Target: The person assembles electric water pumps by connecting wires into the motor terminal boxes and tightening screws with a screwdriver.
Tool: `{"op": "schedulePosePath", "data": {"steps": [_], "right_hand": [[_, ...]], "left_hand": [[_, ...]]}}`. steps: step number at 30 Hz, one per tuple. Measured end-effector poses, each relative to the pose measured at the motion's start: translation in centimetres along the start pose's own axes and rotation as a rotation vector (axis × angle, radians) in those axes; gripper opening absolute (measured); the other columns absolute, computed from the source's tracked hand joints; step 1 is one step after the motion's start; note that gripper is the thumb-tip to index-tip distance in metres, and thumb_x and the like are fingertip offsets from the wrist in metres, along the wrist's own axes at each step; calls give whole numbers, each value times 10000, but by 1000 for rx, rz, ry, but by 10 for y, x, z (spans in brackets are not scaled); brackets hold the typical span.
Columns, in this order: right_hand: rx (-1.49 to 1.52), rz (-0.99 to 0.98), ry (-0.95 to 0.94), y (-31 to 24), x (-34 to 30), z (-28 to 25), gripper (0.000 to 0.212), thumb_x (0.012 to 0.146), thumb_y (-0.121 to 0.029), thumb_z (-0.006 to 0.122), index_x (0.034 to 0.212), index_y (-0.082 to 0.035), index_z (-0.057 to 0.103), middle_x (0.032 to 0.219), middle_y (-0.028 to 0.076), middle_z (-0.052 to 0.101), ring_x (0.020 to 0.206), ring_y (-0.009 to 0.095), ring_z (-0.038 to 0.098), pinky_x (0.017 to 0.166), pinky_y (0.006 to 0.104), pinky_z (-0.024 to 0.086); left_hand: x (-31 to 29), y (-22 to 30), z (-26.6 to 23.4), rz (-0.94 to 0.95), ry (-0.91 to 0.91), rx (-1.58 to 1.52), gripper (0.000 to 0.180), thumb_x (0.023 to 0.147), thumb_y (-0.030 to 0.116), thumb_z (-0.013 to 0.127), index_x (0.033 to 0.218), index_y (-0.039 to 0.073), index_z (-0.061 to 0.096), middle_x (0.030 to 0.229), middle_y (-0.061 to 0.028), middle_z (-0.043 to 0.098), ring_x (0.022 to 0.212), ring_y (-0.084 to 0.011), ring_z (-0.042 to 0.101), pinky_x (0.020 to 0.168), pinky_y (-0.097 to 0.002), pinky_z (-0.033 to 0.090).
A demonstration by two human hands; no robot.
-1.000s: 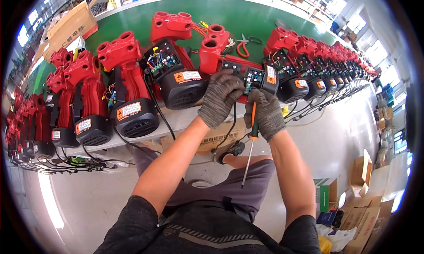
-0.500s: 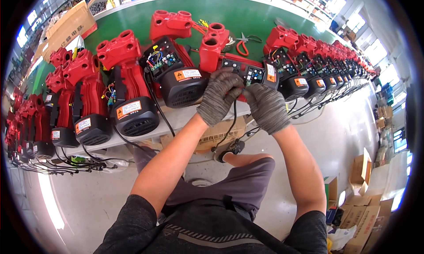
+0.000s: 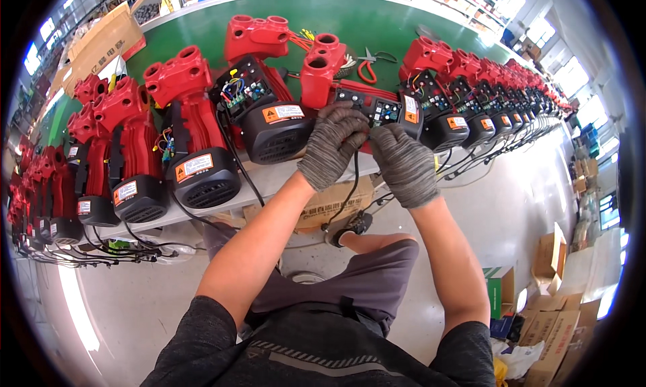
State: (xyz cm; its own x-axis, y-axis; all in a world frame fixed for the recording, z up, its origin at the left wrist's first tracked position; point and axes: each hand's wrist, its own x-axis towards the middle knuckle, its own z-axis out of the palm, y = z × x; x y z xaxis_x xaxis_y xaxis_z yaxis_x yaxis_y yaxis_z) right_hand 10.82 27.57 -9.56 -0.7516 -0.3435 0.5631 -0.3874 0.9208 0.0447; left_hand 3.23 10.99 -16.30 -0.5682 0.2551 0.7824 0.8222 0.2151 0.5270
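A red machine with a cylindrical black end cover lies on the bench in front of me, its red cast housing [image 3: 321, 60] toward the back. Its black control box [image 3: 377, 108] is uncovered, showing a circuit board. Both my hands wear grey striped gloves. My left hand [image 3: 335, 145] bends its fingers at the box's near left edge; my right hand [image 3: 405, 163] faces it, fingertips pinched close to the board. Whatever sits between the fingertips is too small and covered to make out. A black cable [image 3: 355, 178] hangs down from between the hands.
Similar red machines stand in a row on both sides, the nearest with an opened wiring box [image 3: 247, 91] on my left. Red-handled pliers [image 3: 367, 71] lie on the green bench top [image 3: 323, 17] behind. Cables dangle off the front edge; cardboard boxes [image 3: 548, 333] sit at lower right.
Both hands stay at the control box, with slight finger shifts and the right hand a touch lower and further left. The view has shifted slightly.
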Motion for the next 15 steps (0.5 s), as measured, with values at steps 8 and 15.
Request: {"op": "schedulePosePath", "data": {"steps": [8,15], "right_hand": [[238,56,-52,13,4,-2,131,929,-125,624,1041,-74,671,797,104,675,740,265,695,645,374,548],[1018,859,-219,-10,0,0,272,1034,-279,595,958,-25,653,648,44,610,495,131,570,465,309,468]], "left_hand": [[1,1,3,-13,34,-21,230,813,58,757,1036,93,713,1134,-50,683,1249,-299,529,1074,-429,413],[0,2,0,16,-1,0,224,793,48,782,998,91,704,1109,-49,686,1231,-300,545,1047,-438,437]]}}
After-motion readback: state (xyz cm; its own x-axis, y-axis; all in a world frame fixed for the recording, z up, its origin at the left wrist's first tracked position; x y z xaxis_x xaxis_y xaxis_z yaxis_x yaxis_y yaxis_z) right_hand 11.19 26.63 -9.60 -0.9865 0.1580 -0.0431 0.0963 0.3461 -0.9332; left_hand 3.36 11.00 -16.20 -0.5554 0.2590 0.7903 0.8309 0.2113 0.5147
